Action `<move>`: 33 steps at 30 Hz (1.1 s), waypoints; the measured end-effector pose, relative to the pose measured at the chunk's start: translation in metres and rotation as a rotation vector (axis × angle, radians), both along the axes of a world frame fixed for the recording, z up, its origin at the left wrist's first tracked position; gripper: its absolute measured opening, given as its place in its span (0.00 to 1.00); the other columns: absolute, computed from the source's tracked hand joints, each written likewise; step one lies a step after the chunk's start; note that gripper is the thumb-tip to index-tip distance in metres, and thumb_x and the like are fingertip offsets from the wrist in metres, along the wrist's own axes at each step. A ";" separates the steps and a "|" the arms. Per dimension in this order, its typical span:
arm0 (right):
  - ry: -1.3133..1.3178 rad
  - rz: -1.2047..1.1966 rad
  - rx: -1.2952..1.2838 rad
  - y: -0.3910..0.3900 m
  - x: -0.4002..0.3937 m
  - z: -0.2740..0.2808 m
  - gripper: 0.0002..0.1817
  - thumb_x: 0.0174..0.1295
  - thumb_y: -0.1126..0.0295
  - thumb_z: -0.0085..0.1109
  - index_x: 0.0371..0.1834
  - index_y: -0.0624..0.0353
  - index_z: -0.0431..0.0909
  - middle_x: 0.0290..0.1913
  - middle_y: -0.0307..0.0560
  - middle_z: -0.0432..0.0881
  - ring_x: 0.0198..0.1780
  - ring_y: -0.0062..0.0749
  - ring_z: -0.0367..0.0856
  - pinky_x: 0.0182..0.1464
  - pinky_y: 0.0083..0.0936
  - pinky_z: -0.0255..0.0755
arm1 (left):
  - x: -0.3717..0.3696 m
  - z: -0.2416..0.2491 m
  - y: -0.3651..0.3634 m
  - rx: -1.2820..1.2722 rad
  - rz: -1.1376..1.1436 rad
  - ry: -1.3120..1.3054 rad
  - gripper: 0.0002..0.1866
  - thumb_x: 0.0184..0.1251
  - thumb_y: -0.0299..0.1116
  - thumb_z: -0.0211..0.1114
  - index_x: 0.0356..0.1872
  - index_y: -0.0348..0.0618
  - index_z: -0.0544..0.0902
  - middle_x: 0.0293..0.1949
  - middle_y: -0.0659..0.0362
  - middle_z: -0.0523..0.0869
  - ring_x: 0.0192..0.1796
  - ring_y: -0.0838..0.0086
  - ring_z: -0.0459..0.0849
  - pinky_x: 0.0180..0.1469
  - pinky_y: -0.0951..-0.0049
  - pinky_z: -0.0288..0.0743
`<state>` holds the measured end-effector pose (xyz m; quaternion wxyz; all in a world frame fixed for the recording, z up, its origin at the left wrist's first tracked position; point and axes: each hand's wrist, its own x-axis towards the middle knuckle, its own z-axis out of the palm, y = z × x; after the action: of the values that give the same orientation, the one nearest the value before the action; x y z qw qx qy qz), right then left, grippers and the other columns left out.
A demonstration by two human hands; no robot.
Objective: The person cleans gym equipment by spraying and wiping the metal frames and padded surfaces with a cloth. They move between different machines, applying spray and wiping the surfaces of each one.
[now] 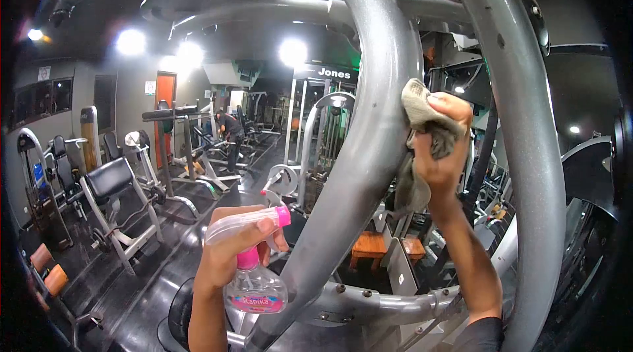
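My left hand (241,243) is wrapped round a clear spray bottle (256,291) with a pink collar and pink nozzle tip, in front of the lower part of a thick grey metal tube. The bottle is upright, its nozzle pointing right. My right hand (445,138) grips a crumpled grey-green cloth (417,105) at the right side of the curved grey tube (379,98). Part of the cloth hangs down below the fingers, beside the tube. Whether the cloth's far side touches the metal is hard to see.
A second grey tube (517,108) rises at the right, close to my right forearm. A curved crossbar (382,306) runs below. Gym benches (109,177) and racks stand at the left. A person (231,131) in dark clothes bends among machines farther back.
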<state>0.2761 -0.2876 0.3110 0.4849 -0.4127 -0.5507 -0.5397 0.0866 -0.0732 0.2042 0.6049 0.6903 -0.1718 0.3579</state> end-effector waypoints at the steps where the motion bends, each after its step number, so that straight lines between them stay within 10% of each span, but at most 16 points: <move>1: -0.239 -0.247 0.078 0.001 0.007 -0.006 0.22 0.53 0.76 0.63 0.53 0.58 0.72 0.51 0.53 0.72 0.55 0.43 0.74 0.57 0.38 0.71 | 0.000 -0.003 0.000 -0.003 -0.003 0.010 0.24 0.65 0.50 0.62 0.27 0.34 0.85 0.25 0.56 0.86 0.20 0.78 0.79 0.23 0.79 0.69; 4: -0.221 -0.268 -0.004 0.004 0.003 -0.062 0.22 0.61 0.68 0.63 0.56 0.60 0.68 0.54 0.54 0.68 0.54 0.41 0.71 0.57 0.35 0.67 | -0.001 -0.012 -0.002 -0.029 -0.029 0.023 0.23 0.65 0.49 0.63 0.27 0.34 0.85 0.24 0.56 0.85 0.20 0.78 0.79 0.23 0.78 0.69; 14: -0.014 -0.089 -0.604 -0.022 -0.029 -0.152 0.30 0.38 0.57 0.79 0.51 0.39 0.83 0.53 0.44 0.72 0.52 0.38 0.77 0.47 0.35 0.77 | -0.024 -0.070 -0.028 0.101 0.192 0.155 0.21 0.67 0.44 0.63 0.22 0.35 0.82 0.19 0.57 0.78 0.19 0.75 0.75 0.24 0.72 0.64; 20: -0.127 -0.033 -1.012 -0.030 -0.040 -0.145 0.29 0.32 0.57 0.72 0.46 0.43 0.85 0.42 0.36 0.78 0.39 0.29 0.82 0.32 0.27 0.78 | -0.026 -0.119 -0.054 0.167 0.307 0.222 0.19 0.65 0.41 0.67 0.20 0.36 0.79 0.17 0.55 0.74 0.19 0.69 0.72 0.24 0.69 0.62; 25: -0.412 -0.102 -1.133 -0.038 -0.035 -0.130 0.25 0.48 0.43 0.53 0.39 0.48 0.84 0.37 0.34 0.78 0.31 0.26 0.77 0.24 0.22 0.74 | -0.024 -0.145 -0.067 0.156 0.360 0.264 0.15 0.62 0.37 0.66 0.21 0.37 0.79 0.17 0.55 0.75 0.19 0.64 0.74 0.24 0.67 0.63; 33: -0.228 -0.246 -1.014 -0.024 -0.049 -0.170 0.26 0.40 0.67 0.68 0.50 0.41 0.86 0.44 0.31 0.80 0.37 0.25 0.79 0.32 0.20 0.80 | -0.019 -0.160 -0.061 0.137 0.327 0.210 0.13 0.60 0.35 0.65 0.23 0.35 0.79 0.18 0.52 0.75 0.20 0.60 0.76 0.25 0.66 0.64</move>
<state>0.2270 -0.3115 0.1407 0.0948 -0.5955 -0.7391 -0.3004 0.0677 -0.1345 0.0441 0.5051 0.7820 -0.0172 0.3649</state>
